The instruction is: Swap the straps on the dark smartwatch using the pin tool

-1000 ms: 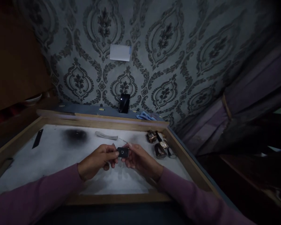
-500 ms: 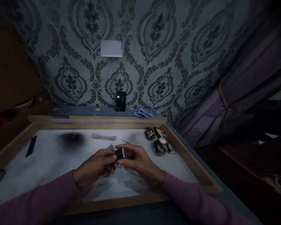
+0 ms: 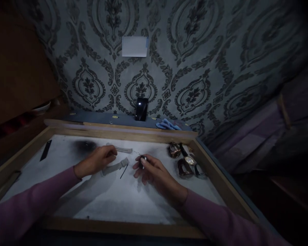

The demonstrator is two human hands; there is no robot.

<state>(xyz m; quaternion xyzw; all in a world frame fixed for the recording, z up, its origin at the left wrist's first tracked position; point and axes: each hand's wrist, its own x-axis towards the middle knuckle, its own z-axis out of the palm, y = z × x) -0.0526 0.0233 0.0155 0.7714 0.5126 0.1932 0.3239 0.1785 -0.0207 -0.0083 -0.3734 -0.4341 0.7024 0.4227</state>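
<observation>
My right hand point(image 3: 159, 172) is closed around a small dark watch case point(image 3: 143, 162), pinched between thumb and fingers above the white work surface point(image 3: 113, 198). My left hand point(image 3: 96, 161) is apart from it, over the left-middle of the surface, its fingers loosely bent with a gap to the thumb. Just beyond those fingers lies a pale perforated watch strap point(image 3: 124, 150), partly hidden by the hand. A second pale strap piece point(image 3: 115, 166) lies between my hands. Beside it is a thin dark stick-like tool point(image 3: 124, 171). A slim screwdriver-like tool point(image 3: 136, 152) shows past my right fingertips.
A raised wooden frame point(image 3: 128, 225) edges the surface. Several wristwatches point(image 3: 189, 160) lie at the right. A dark flat strip point(image 3: 45, 150) is at the left. Behind the frame, a phone point(image 3: 141, 109) leans on the wall near a blue cloth point(image 3: 168, 124).
My left hand has let go of the watch case and moved left toward the straps. My right hand keeps the case. The strap piece and dark tool between the hands are now uncovered.
</observation>
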